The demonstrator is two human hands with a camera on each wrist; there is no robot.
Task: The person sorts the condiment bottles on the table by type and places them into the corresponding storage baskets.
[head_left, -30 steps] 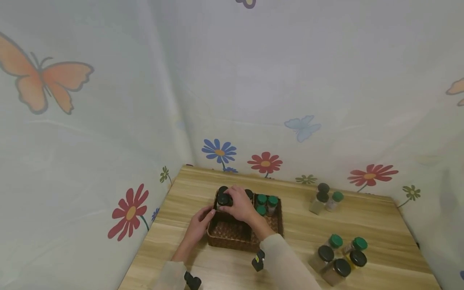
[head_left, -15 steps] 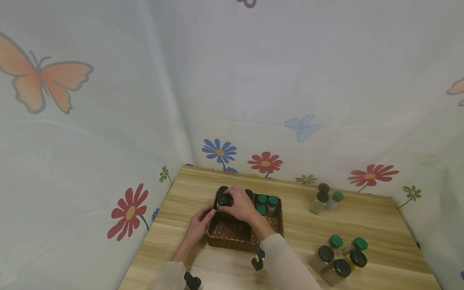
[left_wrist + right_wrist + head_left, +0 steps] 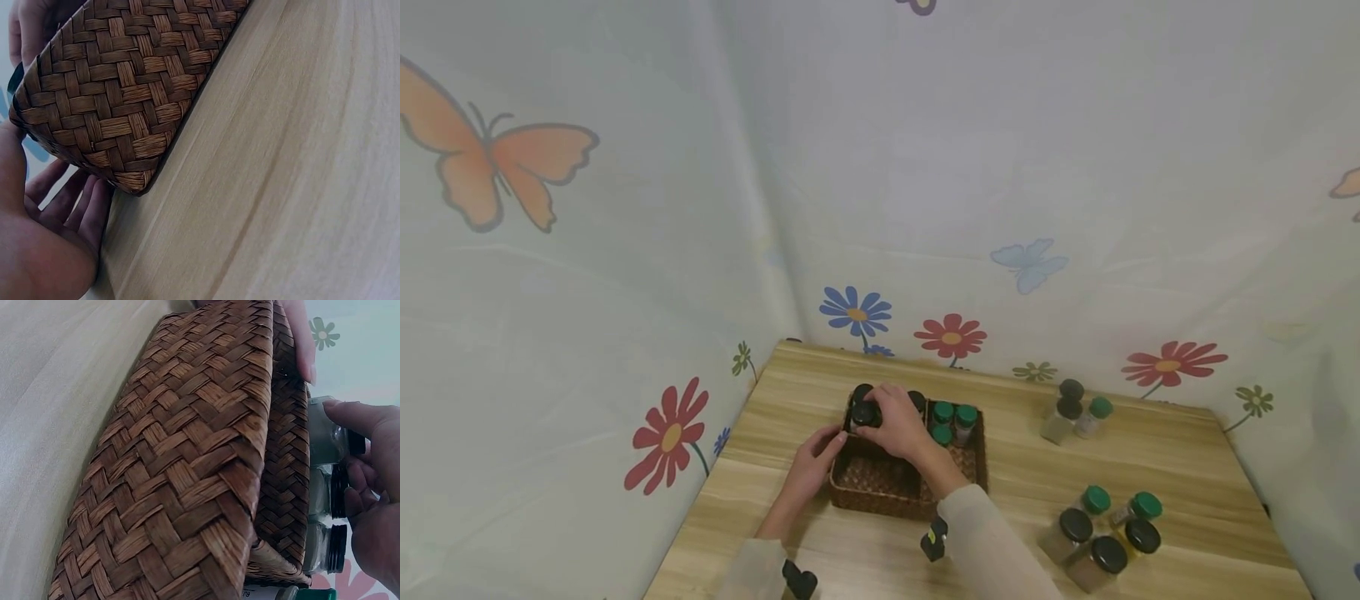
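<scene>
Table of pale striped wood (image 3: 1022,487) bears brown woven rectangular basket (image 3: 880,502) | left bare hand (image 3: 814,462) pinches its left wall, probably for steadiness | right bare hand (image 3: 901,421) grips clear black-capped jar (image 3: 324,442) by its side, inside basket's back left, likely because similar jars (image 3: 317,545) crowd it.

No text is readable; one green-capped jar (image 3: 289,593) bears tiny, unclear print.

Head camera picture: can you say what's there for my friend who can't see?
A person's right hand holds a black-lidded jar at the back left compartment of a woven basket, while the left hand touches the basket's left side. Green-lidded jars stand in the right compartment, more jars on the wooden table to the right.
</scene>
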